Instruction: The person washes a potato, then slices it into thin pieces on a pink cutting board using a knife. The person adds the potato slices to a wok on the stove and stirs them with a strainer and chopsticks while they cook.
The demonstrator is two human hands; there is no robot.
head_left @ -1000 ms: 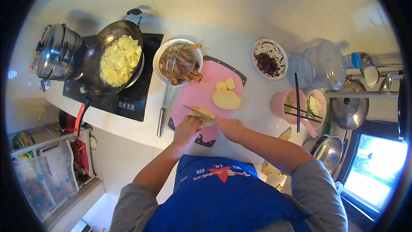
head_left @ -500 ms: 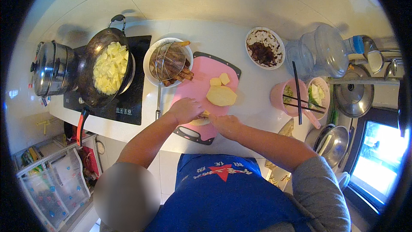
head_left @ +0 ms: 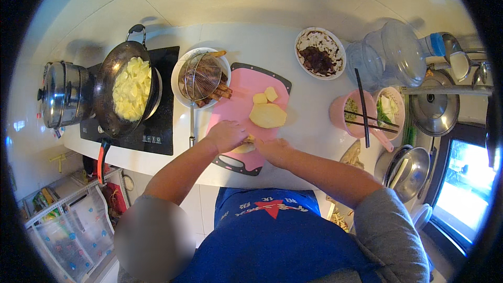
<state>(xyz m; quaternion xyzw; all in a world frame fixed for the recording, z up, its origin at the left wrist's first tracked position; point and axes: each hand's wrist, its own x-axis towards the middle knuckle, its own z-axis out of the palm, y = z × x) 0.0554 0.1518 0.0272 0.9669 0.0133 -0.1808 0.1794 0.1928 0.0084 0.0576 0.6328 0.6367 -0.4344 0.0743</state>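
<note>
A pink cutting board (head_left: pixel 246 88) with dark ends lies on the white counter. Near its close end, my left hand (head_left: pixel 227 136) curls its fingers over a pale yellow piece of potato (head_left: pixel 243 149). Just to the right, my right hand (head_left: pixel 273 150) is closed beside that piece. What it grips is hidden by the hand itself; no blade shows clearly. Farther up the board rest a large peeled potato piece (head_left: pixel 268 116), cut side showing, and two small potato pieces (head_left: pixel 260 98). Sliced potato (head_left: pixel 132 89) fills a black wok (head_left: pixel 111 68) at the left.
The wok stands on a black cooktop (head_left: pixel 157 144), beside a steel pot (head_left: pixel 65 94). A wire skimmer (head_left: pixel 201 76) lies across a bowl (head_left: pixel 181 91) of brown sticks. At right are a plate (head_left: pixel 339 47) of dark food, a large water bottle (head_left: pixel 395 55), chopsticks (head_left: pixel 362 107) and a pink strainer (head_left: pixel 338 115).
The whole view has shifted slightly. Both hands stay at the same potato piece, with only a small change in the right hand's pose.
</note>
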